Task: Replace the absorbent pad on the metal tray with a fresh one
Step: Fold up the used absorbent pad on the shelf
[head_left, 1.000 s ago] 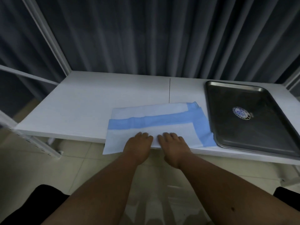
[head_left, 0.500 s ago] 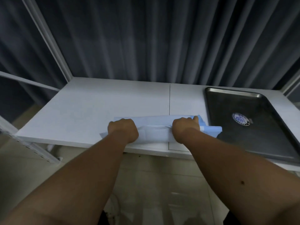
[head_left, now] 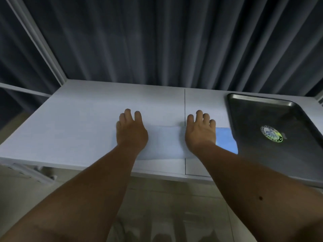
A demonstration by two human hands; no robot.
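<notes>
A folded absorbent pad (head_left: 164,142), white with a blue band at its right end, lies flat on the white table (head_left: 83,123) near the front edge. My left hand (head_left: 131,131) presses flat on the pad's left end, fingers spread and pointing away from me. My right hand (head_left: 200,131) lies flat on its right part, just left of the blue band. The metal tray (head_left: 262,117) sits to the right with no pad in it; a round sticker (head_left: 271,133) shows on its floor. The pad's blue end touches the tray's left rim.
Dark pleated curtains hang behind the table. A white frame post (head_left: 40,44) slants up at the back left. A seam (head_left: 185,105) runs across the tabletop between my hands. Tiled floor shows below the front edge.
The pad was spread out, then my hands gripped it and folded it over. Now it is a narrower strip and both hands have opened and lie flat on it.
</notes>
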